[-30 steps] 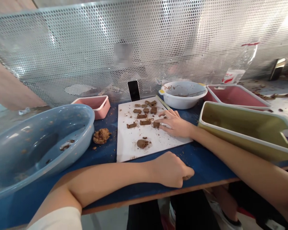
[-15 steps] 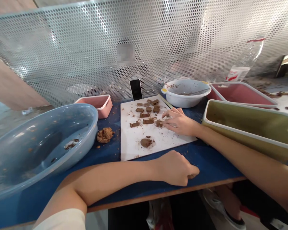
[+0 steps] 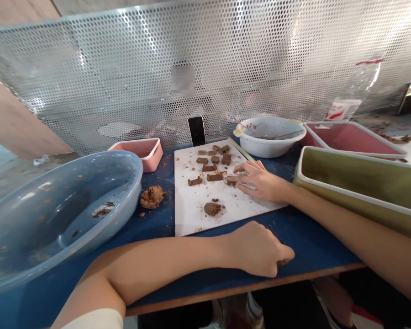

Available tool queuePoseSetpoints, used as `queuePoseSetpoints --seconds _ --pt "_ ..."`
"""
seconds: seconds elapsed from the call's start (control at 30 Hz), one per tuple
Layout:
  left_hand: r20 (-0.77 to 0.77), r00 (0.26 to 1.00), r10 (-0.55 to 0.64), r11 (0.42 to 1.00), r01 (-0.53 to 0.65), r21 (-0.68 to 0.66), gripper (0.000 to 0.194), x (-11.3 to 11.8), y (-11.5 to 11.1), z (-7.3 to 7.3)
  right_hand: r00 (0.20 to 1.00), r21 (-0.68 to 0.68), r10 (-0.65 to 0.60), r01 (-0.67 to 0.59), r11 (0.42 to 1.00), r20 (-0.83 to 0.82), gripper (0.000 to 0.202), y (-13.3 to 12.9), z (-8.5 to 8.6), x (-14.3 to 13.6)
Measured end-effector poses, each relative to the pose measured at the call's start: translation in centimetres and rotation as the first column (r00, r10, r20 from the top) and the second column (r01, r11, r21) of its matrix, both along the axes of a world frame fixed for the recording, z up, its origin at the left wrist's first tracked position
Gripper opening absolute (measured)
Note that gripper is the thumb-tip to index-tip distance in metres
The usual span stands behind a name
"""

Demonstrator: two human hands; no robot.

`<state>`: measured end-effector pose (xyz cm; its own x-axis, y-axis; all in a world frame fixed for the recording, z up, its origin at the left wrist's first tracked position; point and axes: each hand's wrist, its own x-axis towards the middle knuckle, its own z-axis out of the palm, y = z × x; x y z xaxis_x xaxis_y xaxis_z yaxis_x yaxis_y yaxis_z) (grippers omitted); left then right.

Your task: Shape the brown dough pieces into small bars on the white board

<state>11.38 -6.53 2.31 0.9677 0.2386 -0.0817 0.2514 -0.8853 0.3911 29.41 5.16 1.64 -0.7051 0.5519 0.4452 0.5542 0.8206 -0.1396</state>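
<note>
My right hand [image 3: 262,184] rests over the white board [image 3: 193,212], its fingertips around a small piece of brown clay [image 3: 231,181] that they partly cover. Several bone-shaped clay pieces, one of them a clay bone [image 3: 215,177], lie in rough rows further back on the board. Nearer the front sits a rounded clay lump [image 3: 212,209] among crumbs. My left hand [image 3: 260,250] is curled into a fist at the blue table's [image 3: 315,244] front edge; whatever its fingers hold is hidden.
On the left stand a large blue basin [image 3: 123,205] and a small pink box [image 3: 152,157], with a rough clay clump [image 3: 152,197] beside the board. A phone [image 3: 196,130], white basin [image 3: 272,145], pink bin [image 3: 363,137], olive bin [image 3: 356,196] and plastic bottle [image 3: 354,91] stand behind and right.
The whole view has shifted slightly. My right fingers have shifted a little on the clay piece, so more of it shows. My left hand stays in a fist.
</note>
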Motion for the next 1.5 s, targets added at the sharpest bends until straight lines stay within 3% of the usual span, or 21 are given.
queuePoseSetpoints --seconds 0.73,1.5 --pt "-0.025 1.000 0.001 1.000 -0.001 0.014 0.015 0.10 -0.04 0.14 0.998 -0.014 -0.021 0.022 1.000 0.065 0.052 0.01 -0.35 0.00" --pt "-0.004 1.000 0.007 0.999 -0.007 0.033 0.015 0.03 -0.01 -0.20 0.994 -0.071 -0.071 0.077 0.995 0.086 0.048 0.21 -0.20 0.07"
